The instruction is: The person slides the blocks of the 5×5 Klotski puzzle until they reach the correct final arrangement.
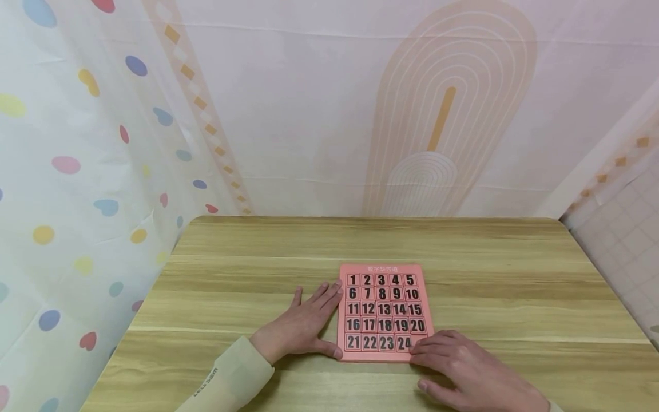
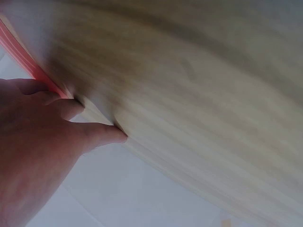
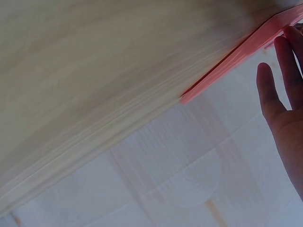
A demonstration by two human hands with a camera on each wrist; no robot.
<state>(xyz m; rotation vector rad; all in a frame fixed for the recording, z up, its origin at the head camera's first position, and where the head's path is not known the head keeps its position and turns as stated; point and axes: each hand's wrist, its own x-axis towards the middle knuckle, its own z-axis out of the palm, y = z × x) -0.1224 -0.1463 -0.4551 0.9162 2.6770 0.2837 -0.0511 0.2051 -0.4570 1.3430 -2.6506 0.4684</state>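
A pink sliding number puzzle lies flat on the table. Its tiles run in rows from 1 at the top left to 24 in the bottom row. My left hand is spread against the puzzle's left edge, fingertips at the upper side and thumb at the lower left corner. At the lower right corner, the fingertips of my right hand touch the frame beside the 24 tile and cover the last cell. The right thumb points toward the puzzle, apart from it. In the right wrist view the puzzle's pink side shows beyond the fingers.
The wooden table extends to both sides of the puzzle and behind it. A pale patterned curtain hangs along the table's back edge, and a dotted one hangs on the left.
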